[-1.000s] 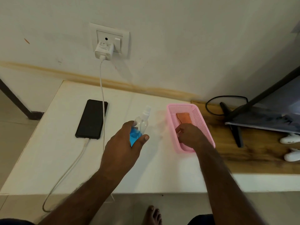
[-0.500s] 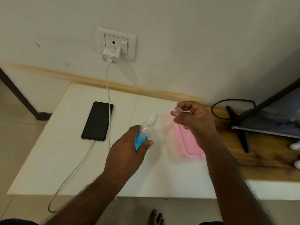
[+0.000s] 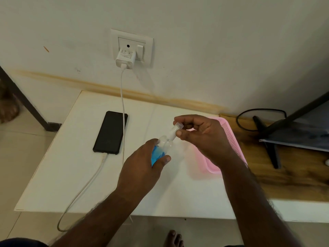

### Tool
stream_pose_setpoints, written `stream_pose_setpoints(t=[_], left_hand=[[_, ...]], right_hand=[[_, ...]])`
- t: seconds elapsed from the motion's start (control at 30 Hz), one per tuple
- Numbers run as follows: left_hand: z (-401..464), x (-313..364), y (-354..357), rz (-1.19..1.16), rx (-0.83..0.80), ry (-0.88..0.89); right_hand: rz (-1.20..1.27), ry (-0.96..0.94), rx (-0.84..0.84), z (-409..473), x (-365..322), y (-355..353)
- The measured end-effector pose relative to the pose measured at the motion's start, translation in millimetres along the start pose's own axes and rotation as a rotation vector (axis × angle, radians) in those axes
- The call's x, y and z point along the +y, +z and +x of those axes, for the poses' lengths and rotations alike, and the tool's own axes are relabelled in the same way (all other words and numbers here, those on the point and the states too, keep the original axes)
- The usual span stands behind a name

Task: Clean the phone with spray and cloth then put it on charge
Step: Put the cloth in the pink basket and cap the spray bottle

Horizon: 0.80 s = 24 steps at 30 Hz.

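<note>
Head view, writing: small grey print shows on the face of the white charger (image 3: pixel 125 58), too fine to read; no brand can be made out on any other item.
Left hand (image 3: pixel 142 166): fingers and thumb wrapped round the lower body of the spray bottle (image 3: pixel 162 148), held tilted above the table.
Spray bottle: clear plastic, rounded shoulders, blue liquid in the lower part, white nozzle at the neck.
Right hand (image 3: pixel 204 136): thumb and forefinger pinching the small clear cap (image 3: pixel 178 126) at the bottle's nozzle end; other fingers curled.
Phone (image 3: pixel 110 132): flat black slab with rounded corners, screen dark, lying on the white table (image 3: pixel 71 175) left of the hands.
Cable (image 3: pixel 122 97): thin white cord running from the charger down across the phone's right edge, looping off the table's front edge and back to the phone's near end.
Socket plate (image 3: pixel 131 48): white rectangular panel with one switch, set in a matt wall.
Basket (image 3: pixel 229 136): pink perforated plastic, partly hidden behind the right hand.
Right of table: wood-grain surface (image 3: pixel 284 175).
</note>
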<state>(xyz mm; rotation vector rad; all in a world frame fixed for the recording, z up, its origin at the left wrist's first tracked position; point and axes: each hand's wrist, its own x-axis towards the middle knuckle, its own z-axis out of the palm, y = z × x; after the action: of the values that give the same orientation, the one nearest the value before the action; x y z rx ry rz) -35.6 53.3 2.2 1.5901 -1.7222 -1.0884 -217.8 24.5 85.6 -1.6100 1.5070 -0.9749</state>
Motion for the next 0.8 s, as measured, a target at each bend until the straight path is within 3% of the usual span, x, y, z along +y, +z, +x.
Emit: stream_pose_setpoints(t=[0.37, 0.6, 0.67, 0.8], left_hand=[[-2.9, -6.1, 1.9, 0.045, 0.006, -0.013], [-4.1, 0.6, -2.2, -0.048, 0.006, -0.024], [-1.5, 3.8, -5.0, -0.118, 0.019, -0.016], [-1.1, 5.8, -8.1, -0.108, 0.042, 0.062]], right_hand=[[-0.080, 0.012, -0.056, 1.6, 1.6, 0.7], [0.086, 0.060, -0.007, 2.6, 0.9, 11.2], [0.164, 0.120, -0.059, 2.7, 0.7, 13.7], [0.037, 0.125, -0.197, 0.7, 6.3, 20.3]])
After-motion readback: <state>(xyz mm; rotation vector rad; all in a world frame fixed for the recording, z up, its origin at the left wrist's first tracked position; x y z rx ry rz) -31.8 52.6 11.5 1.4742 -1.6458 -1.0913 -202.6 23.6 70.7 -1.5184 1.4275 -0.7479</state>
